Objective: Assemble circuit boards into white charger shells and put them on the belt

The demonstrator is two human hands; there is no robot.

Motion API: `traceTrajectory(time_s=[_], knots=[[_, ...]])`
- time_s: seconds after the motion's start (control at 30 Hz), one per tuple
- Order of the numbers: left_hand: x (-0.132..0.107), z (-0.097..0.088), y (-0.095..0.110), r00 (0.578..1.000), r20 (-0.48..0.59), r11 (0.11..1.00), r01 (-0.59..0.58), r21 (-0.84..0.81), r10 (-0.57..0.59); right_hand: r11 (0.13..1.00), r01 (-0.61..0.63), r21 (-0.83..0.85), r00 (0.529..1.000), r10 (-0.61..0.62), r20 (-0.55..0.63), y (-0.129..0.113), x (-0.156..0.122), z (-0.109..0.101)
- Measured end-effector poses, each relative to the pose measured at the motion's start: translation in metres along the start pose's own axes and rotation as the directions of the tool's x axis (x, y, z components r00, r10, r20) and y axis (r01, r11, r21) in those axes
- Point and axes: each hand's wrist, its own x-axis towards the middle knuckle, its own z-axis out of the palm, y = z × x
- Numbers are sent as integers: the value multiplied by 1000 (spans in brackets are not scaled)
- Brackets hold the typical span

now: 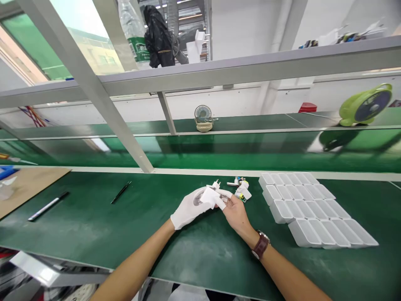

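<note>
My left hand (189, 209), in a white glove with a grey palm, is closed around a white plastic charger housing (209, 195). My right hand (236, 211) has white covers on some fingertips and a brown-strapped watch at the wrist. Its fingers pinch the same housing from the right side. A white plug piece with metal pins (216, 184) shows just beyond the fingers; whether it belongs to the held housing I cannot tell. Farther right, a small pile of white charger parts with circuit boards (242, 190) lies on the green table (109, 234).
White plastic bins (326, 232) stand in rows on the right. A black pen (121, 192) and a white marker (48, 206) lie left, beside a brown board (28, 184). Behind are a metal frame post (115, 121), a small fan (203, 118) and a green fan (365, 104).
</note>
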Motion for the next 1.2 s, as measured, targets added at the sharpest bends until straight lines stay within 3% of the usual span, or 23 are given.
traceTrajectory(time_s=[0.23, 0.43, 0.57, 0.7, 0.8, 0.97, 1.07, 1.2], knots=[[-24, 12, -12, 958, -205, 921, -113, 373, 201, 969, -231, 89, 971, 223, 88, 2, -11, 4], [-32, 17, -5, 922, -287, 885, -109, 453, 260, 944, -326, 38, 937, 318, 145, 2, -17, 5], [-33, 17, -1, 922, -292, 860, -77, 504, 254, 937, -347, 44, 928, 336, 160, 4, -19, 6], [-33, 18, 3, 932, -297, 870, -36, 493, 206, 933, -358, 21, 923, 350, 161, 4, -20, 7], [-32, 16, 5, 939, -315, 921, -3, 390, 137, 933, -358, 39, 921, 346, 181, 4, -19, 7], [-28, 6, 5, 921, -382, 959, 38, 283, 77, 929, -365, 60, 916, 346, 202, 3, -18, 7], [-28, 0, 5, 921, -339, 935, -67, 347, 191, 929, -371, 18, 910, 359, 207, 2, -19, 8], [-31, 0, 5, 892, -168, 803, -279, 527, 420, 928, -370, -29, 917, 370, 147, -1, -20, 8]])
